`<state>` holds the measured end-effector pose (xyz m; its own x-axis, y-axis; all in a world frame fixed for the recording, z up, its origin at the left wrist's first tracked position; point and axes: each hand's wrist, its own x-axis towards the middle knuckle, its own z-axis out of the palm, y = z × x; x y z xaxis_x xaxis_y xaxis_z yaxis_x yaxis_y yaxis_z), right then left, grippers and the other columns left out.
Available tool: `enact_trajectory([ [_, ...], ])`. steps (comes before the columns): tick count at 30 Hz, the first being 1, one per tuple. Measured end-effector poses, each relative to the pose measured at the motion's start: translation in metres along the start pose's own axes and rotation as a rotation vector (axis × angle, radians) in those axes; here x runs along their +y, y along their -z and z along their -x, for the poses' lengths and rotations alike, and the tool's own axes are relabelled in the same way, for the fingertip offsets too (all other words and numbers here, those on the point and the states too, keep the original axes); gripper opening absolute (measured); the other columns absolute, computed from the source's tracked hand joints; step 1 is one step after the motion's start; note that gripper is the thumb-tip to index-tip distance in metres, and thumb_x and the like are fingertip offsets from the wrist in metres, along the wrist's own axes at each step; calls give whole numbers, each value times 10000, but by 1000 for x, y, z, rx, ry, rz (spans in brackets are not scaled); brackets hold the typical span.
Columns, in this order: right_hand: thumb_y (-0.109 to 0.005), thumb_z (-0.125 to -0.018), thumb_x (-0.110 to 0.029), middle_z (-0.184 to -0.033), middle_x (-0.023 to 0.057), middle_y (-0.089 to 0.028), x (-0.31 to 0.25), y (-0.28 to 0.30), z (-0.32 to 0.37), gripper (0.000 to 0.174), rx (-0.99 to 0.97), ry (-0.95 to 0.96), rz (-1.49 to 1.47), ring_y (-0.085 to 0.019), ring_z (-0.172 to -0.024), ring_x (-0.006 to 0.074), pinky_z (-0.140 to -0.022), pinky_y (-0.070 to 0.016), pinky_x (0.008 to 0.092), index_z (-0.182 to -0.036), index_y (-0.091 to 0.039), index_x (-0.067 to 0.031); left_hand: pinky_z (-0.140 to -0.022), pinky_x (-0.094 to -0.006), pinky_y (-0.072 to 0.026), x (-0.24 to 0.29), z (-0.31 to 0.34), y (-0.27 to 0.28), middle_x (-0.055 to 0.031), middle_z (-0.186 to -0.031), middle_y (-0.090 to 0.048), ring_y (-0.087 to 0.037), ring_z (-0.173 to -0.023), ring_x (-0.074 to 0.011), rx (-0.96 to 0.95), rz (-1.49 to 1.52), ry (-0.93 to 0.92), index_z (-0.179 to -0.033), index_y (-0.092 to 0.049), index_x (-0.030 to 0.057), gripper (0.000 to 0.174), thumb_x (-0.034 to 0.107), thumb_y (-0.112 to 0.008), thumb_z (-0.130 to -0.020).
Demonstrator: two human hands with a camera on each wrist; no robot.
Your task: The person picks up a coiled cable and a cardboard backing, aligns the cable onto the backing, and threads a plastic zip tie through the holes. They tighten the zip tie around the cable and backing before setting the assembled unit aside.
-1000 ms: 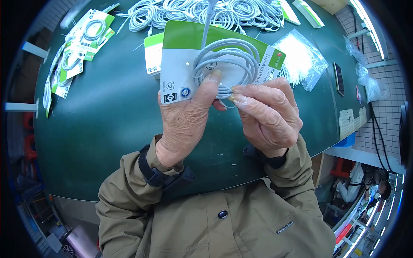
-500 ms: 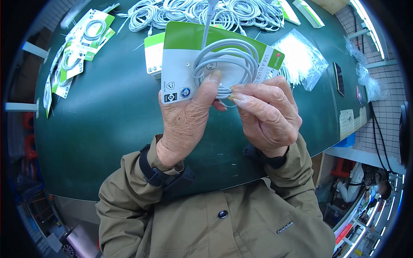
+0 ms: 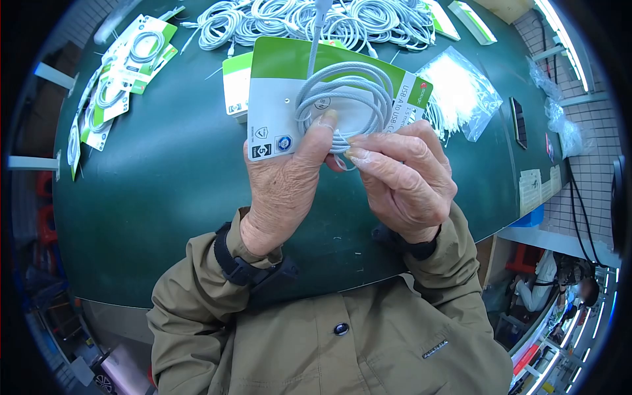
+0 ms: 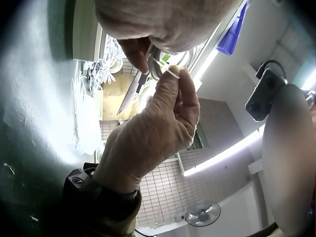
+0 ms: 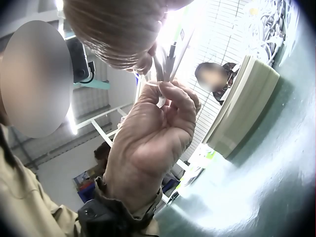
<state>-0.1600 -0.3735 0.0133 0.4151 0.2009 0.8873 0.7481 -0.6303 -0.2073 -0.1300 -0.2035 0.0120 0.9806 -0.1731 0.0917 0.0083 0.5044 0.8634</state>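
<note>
My left hand (image 3: 282, 187) holds a green-and-white packaging card (image 3: 272, 99) up over the table, its thumb pressing a coiled grey braided USB cable (image 3: 383, 105) against the card's face. One cable end runs upward past the card's top edge. At the coil's lower side, my right hand (image 3: 413, 176) pinches a thin white cable tie (image 4: 160, 64) between thumb and fingers. The tie loops round the cable strands, and a small bend of it shows below the coil in the head view. The left fingers are mostly hidden behind the card.
Coiled grey cables (image 3: 368, 23) lie heaped at the table's far side. A clear bag of white ties (image 3: 464, 95) and a phone (image 3: 519, 122) lie to the right. A card stack (image 3: 236, 84) stands behind the held card; carded cables (image 3: 143, 47) lie at left.
My right hand has shifted slightly left and the tie's loop below the coil shows more plainly. The card has dropped a little; the left hand keeps its hold.
</note>
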Motion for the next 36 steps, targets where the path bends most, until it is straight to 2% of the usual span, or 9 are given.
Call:
enact_trajectory([
  [10, -879, -707, 46, -1005, 58, -787, 1, -2, 1, 431, 14, 5, 5, -652, -745, 180, -584, -489, 281, -1106, -804, -100, -598, -282, -597, -1, -1, -1, -88, -1026, -754, -705, -743, -125, 11, 17, -3, -1202, -698, -31, 229, 75, -755, -1008],
  [15, -864, -714, 72, -976, 71, -781, -1, -2, 0, 371, -20, -61, 20, -661, -697, 200, -578, -502, 295, -1046, -782, -74, -605, -275, -601, -4, 2, 1, -80, -1032, -758, -709, -739, -117, -8, 37, 20, -1206, -704, -27, 218, 53, -742, -1008],
  [17, -855, -726, 83, -955, 83, -777, -1, -5, 1, 352, -23, -108, -4, -686, -689, 219, -578, -525, 311, -1036, -771, -62, -612, -267, -603, -11, 1, 12, -73, -1035, -759, -710, -739, -107, -111, -286, -136, -1192, -716, -21, 194, 48, -730, -1012],
  [19, -844, -742, 90, -937, 93, -773, 1, -9, 2, 341, -16, -147, -41, -714, -694, 237, -580, -547, 329, -1042, -762, -52, -617, -259, -602, -13, 0, 15, -66, -1021, -759, -710, -732, -97, -157, -420, -201, -1175, -727, -16, 172, 48, -718, -1015],
  [22, -828, -768, 93, -921, 100, -769, 0, -9, 1, 329, -39, -176, -60, -751, -718, 254, -586, -574, 352, -1058, -754, -45, -616, -253, -598, -12, 2, 10, -59, -969, -759, -705, -711, -90, -116, -328, -142, -1142, -741, -12, 143, 53, -709, -1019],
  [26, -812, -780, 63, -941, 86, -772, -2, -4, -1, 319, -104, -128, 9, -735, -697, 235, -572, -559, 343, -1071, -741, -49, -607, -256, -593, -7, 3, 5, -60, -905, -756, -698, -686, -93, -54, -266, -79, -1116, -741, -16, 126, 57, -708, -1019],
  [29, -808, -795, 110, -963, 149, -795, -13, 4, -9, 304, -196, -172, 6, -788, -799, 283, -680, -622, 349, -1057, -747, -32, -606, -252, -593, -5, 2, 6, -59, -888, -751, -695, -679, -93, -46, -279, -106, -1115, -736, -14, 123, 63, -706, -1024],
  [33, -804, -745, 41, -986, 83, -772, -6, 0, -2, 376, -149, -99, 29, -720, -699, 223, -571, -546, 339, -1105, -736, -45, -605, -252, -596, -9, 0, 14, -58, -914, -732, -701, -682, -110, -128, -480, -219, -1143, -741, 36, 144, 25, -696, -1008],
  [36, -797, -731, 45, -978, 63, -763, -5, 0, -5, 351, -143, -85, 56, -724, -730, 219, -583, -548, 343, -1063, -748, -56, -599, -256, -594, -11, 1, 18, -58, -955, -716, -709, -696, -132, -190, -542, -244, -1185, -747, 93, 250, -23, -682, -973],
])
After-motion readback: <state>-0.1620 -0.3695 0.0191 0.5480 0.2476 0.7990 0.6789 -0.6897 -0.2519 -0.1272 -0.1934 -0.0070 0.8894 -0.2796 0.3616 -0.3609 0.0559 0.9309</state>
